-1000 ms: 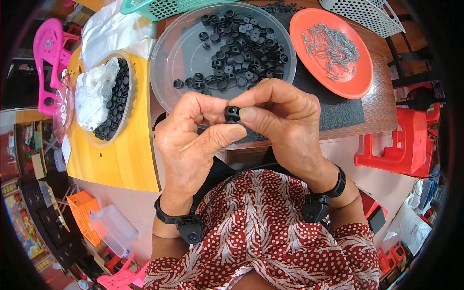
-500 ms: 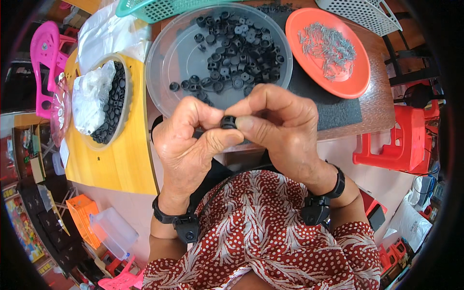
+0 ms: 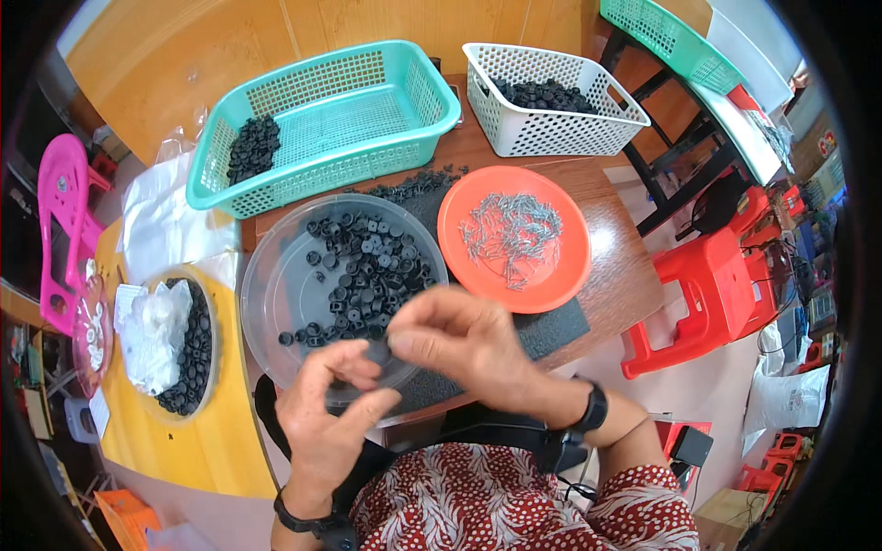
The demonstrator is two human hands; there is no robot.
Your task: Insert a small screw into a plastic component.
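A small round black plastic part (image 3: 378,353), smeared by motion, is at the fingertips of my right hand (image 3: 464,344), whose thumb and forefinger are pinched together. My left hand (image 3: 322,413) is just beside it, thumb and fingers apart, its forefinger close to the part. Both hands are over the near edge of a round clear plastic tub (image 3: 266,275). Inside the tub lie many loose black plastic parts (image 3: 367,275), some showing holes or hollow sides. To its right, an orange-red plate (image 3: 469,271) carries a heap of small silvery metal pieces (image 3: 514,230).
Behind stand a green basket (image 3: 358,151) and a white basket (image 3: 551,133), both with black parts inside. On the yellow table (image 3: 220,441) at left is another clear tub (image 3: 213,367) with black parts and a plastic bag (image 3: 156,340). Red stools (image 3: 703,294) stand at right.
My hands have drawn apart from their joint pinch on the black part, and the left fingers have spread. The view has shifted, bringing the baskets fully into sight.
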